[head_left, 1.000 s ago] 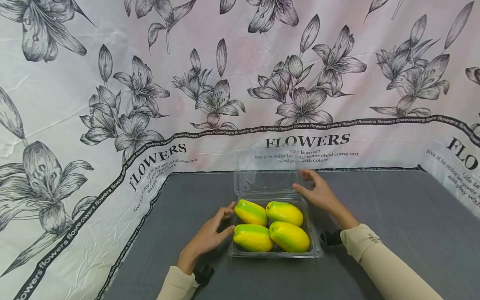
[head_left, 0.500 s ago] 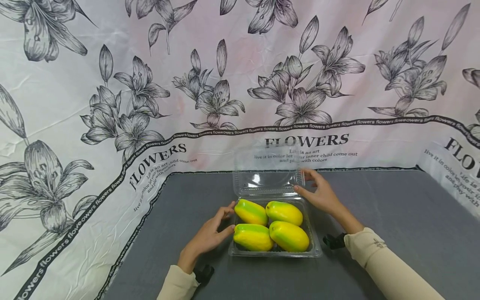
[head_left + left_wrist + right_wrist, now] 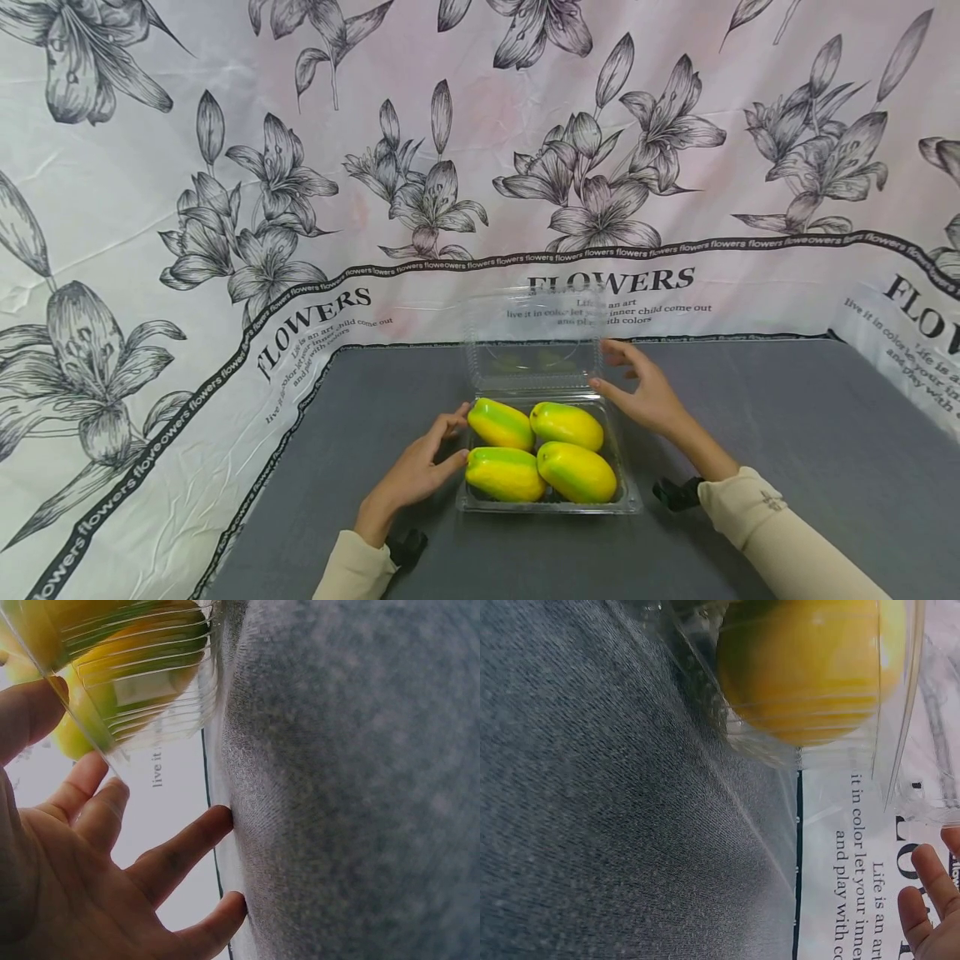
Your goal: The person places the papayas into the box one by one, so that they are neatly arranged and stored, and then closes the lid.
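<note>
In the head view a clear plastic clamshell box [image 3: 551,507] sits on the table with its lid [image 3: 534,375] raised at the back. Several oblong yellow-green fruits [image 3: 577,472], mango-like, lie in its base. My left hand [image 3: 412,475] is at the box's left side; in the left wrist view its thumb and nearest fingertips touch the box rim, and the other fingers spread toward the table. At the lid's right edge is my right hand [image 3: 641,392], thumb and fingers apart. The right wrist view shows only some of its fingertips [image 3: 922,900] near the clear lid; contact is unclear.
A grey cloth-covered table [image 3: 750,400] lies under the box. Behind and to both sides hangs a white curtain [image 3: 420,308] printed with flowers and lettering. Dark camera mounts [image 3: 677,493] sit beneath both wrists.
The lid has tipped slightly farther up and back. My right hand has shifted a little to the right and down. My left hand and the fruits have stayed in place.
</note>
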`<state>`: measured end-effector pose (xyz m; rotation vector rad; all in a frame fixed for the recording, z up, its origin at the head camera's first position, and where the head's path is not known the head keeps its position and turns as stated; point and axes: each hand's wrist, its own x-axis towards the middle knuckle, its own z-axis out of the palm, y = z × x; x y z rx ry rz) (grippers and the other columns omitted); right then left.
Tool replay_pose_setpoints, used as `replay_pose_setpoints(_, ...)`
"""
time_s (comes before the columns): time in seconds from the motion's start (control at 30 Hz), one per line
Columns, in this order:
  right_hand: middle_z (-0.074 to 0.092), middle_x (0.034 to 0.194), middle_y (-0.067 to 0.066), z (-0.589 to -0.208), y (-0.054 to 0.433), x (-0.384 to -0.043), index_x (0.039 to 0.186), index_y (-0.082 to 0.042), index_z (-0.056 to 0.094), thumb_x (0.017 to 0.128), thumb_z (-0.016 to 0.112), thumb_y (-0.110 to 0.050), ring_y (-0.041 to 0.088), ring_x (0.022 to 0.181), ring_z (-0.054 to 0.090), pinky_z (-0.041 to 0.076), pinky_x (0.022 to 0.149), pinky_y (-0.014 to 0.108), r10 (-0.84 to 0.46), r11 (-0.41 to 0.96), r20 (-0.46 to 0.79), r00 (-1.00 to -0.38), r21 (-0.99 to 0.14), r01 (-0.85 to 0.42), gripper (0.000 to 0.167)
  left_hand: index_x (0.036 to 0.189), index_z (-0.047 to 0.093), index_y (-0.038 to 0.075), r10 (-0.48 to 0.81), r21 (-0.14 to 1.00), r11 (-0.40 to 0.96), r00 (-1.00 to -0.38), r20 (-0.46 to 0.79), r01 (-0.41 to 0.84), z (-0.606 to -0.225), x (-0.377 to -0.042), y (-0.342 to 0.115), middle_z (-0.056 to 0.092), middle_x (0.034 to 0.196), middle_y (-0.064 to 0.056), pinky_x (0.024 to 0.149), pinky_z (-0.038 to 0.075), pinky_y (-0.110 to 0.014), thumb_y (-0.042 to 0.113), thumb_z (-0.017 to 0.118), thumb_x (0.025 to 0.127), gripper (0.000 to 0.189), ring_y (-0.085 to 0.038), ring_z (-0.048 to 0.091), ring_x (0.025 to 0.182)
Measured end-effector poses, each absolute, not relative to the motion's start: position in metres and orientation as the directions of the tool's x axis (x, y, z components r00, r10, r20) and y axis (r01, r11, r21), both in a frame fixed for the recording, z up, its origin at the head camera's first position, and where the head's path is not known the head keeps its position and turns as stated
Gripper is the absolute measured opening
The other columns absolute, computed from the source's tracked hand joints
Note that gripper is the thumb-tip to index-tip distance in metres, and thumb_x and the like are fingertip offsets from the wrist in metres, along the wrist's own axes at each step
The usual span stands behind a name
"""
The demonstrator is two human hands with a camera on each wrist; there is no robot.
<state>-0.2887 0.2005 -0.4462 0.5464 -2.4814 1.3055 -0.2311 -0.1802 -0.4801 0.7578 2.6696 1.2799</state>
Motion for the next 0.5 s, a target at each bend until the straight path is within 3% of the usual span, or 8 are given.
replay_pose_setpoints(0.5,0.051,0.15,0.018,-0.447,0.208,-0.266,0.151,-0.009,0.046,0.095,0.074,-0.026,0.038,0.131,0.05,0.04,0.103,0.061,-0.2,0.532,0.409,-0.89,-0.718,-0.449,0.065,0.143,0.041,0.013,0.475,0.75,0.524,-0.869,0.136,0.404,-0.48,-0.231,-0.18,0.023,0.17,0.006,0.107,0.045,-0.063,0.038,0.058,0.104,0.049,-0.036,0.049,0.142)
